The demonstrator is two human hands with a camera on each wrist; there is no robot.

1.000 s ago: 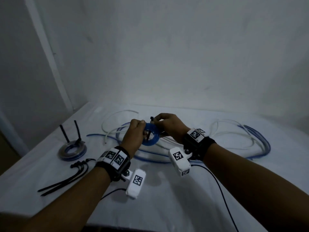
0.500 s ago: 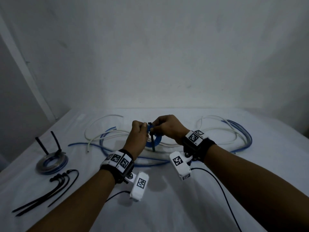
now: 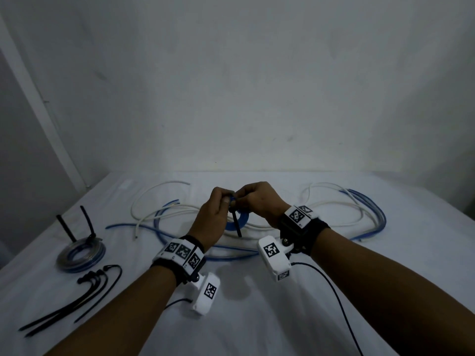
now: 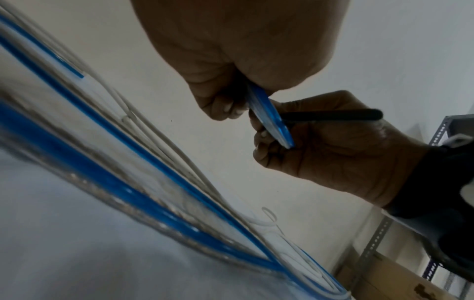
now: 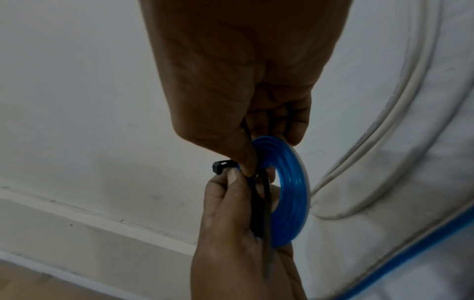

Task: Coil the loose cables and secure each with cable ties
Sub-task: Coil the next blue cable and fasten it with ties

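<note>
A small blue cable coil [image 3: 241, 219] is held upright above the white table [image 3: 257, 317], between both hands. A black cable tie [image 3: 237, 226] runs through its hole, with the tail hanging down. My left hand [image 3: 226, 199] grips the coil's left side; its thumb pinches the strap beside the tie head [image 5: 221, 166]. My right hand [image 3: 238, 199] pinches the tie against the coil's top edge [image 5: 269, 142]. In the left wrist view the coil [image 4: 269, 117] shows edge-on and the tie tail [image 4: 333, 116] points right across the right hand [image 4: 328, 150].
Loose white and blue cables [image 3: 164, 214] sprawl over the far half of the table, with more at the right [image 3: 365, 211]. A tied coil [image 3: 80, 254] with two upright tie tails lies at the left. Spare black ties [image 3: 77, 299] lie in front of it.
The tie's tail, not seen below the coil a second ago, now hangs down through it. Both hands have drawn closer together at the coil's top. The head camera has turned a little left.
</note>
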